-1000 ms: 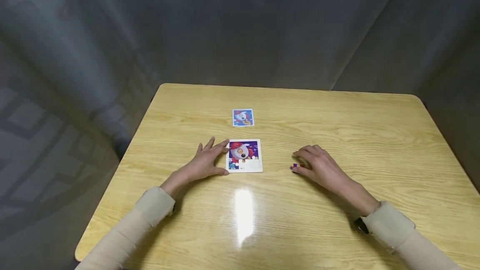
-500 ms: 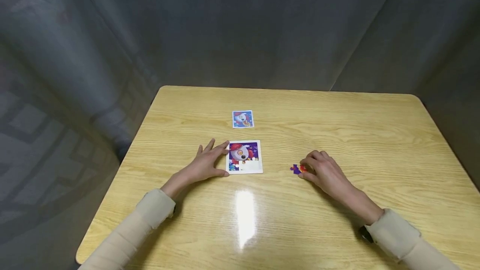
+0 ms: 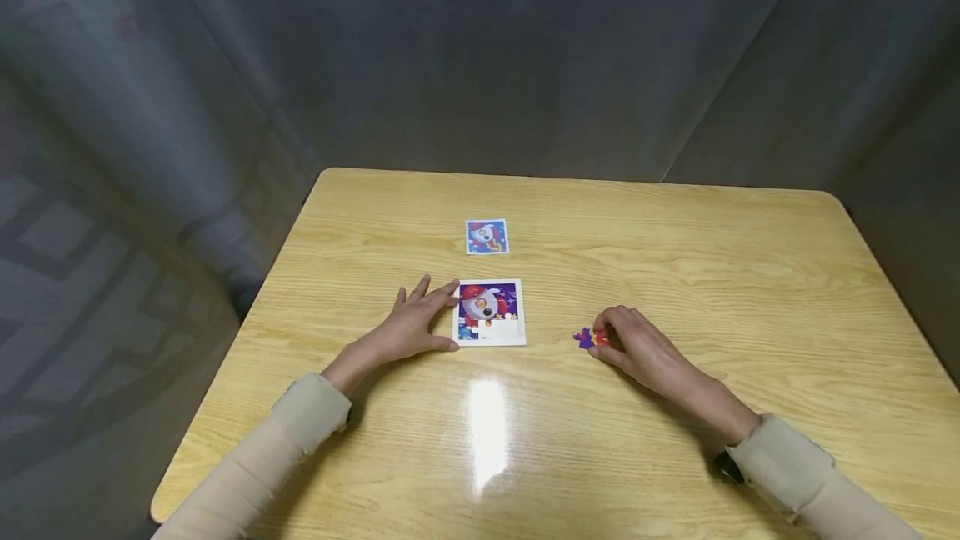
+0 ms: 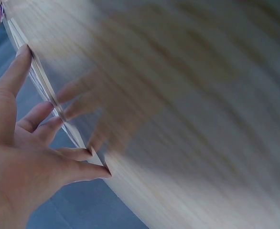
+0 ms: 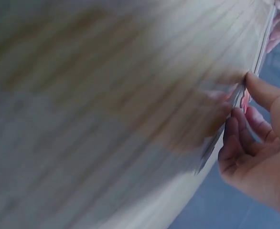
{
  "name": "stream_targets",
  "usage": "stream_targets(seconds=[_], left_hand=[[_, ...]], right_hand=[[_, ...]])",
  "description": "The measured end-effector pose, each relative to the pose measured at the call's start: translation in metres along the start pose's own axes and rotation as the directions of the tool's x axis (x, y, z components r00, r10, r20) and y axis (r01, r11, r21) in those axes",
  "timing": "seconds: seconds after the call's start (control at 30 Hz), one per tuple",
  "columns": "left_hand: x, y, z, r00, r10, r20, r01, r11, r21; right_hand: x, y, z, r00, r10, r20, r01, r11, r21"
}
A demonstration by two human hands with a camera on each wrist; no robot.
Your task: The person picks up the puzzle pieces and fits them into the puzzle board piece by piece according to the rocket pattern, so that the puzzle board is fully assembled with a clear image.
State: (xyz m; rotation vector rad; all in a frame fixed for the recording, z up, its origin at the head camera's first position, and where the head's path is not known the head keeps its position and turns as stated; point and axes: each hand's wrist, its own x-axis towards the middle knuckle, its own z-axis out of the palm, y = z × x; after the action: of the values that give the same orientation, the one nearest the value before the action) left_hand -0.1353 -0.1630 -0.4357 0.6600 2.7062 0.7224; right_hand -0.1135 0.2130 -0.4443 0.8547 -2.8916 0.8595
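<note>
In the head view my left hand (image 3: pixel 408 327) rests with spread, straight fingers against the left edge of a white-framed jigsaw board (image 3: pixel 523 327). Its picture of a white character with a red hat is filled in, except for a white area at the lower right. To the right of the board, my right hand (image 3: pixel 645 348) pinches a red-and-orange jigsaw piece (image 3: pixel 602 339) between thumb and index finger at the table top. A purple part (image 3: pixel 584 339) sticks out to its left; whether it is a separate piece I cannot tell. The fingers partly hide the red one.
A small picture card (image 3: pixel 487 237) with a similar character on blue lies behind the board. Everything lies on a wood-grain table (image 3: pixel 712 273) with rounded corners. Grey curtains (image 3: pixel 487 57) hang behind and beside it.
My right thumb and index finger have closed on the red-and-orange jigsaw piece, which they mostly covered before. It has shifted slightly left with the purple part. My left hand stays at the board.
</note>
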Motion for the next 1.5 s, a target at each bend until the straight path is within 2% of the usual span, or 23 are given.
stream_targets(seconds=[0.3,0.7,0.93,1.23,1.4,1.5], left_hand=[[0.0,-0.001,0.001,1.0,-0.004,0.003,0.004,1.0,-0.01],[0.0,0.0,0.0,1.0,-0.008,0.007,0.008,1.0,-0.002],[0.001,-0.002,0.001,1.0,-0.012,0.006,0.012,1.0,0.002],[-0.001,0.0,0.0,1.0,-0.007,0.008,0.007,1.0,-0.003],[-0.001,0.001,-0.001,1.0,-0.009,0.01,0.009,1.0,-0.009],[-0.001,0.0,-0.001,1.0,-0.006,0.004,0.006,1.0,-0.014]], right_hand=[[0.003,-0.002,0.001,0.999,-0.028,0.02,0.028,0.999,-0.015],[0.006,-0.001,0.0,0.994,-0.107,-0.004,0.107,0.994,-0.009],[0.008,0.0,0.002,0.974,-0.221,-0.051,0.219,0.975,-0.04],[0.013,-0.001,0.003,0.961,-0.274,-0.034,0.272,0.961,-0.053],[0.016,-0.006,0.004,0.93,-0.366,-0.034,0.366,0.93,-0.022],[0.02,-0.011,0.005,0.928,-0.371,-0.025,0.371,0.928,0.01]])
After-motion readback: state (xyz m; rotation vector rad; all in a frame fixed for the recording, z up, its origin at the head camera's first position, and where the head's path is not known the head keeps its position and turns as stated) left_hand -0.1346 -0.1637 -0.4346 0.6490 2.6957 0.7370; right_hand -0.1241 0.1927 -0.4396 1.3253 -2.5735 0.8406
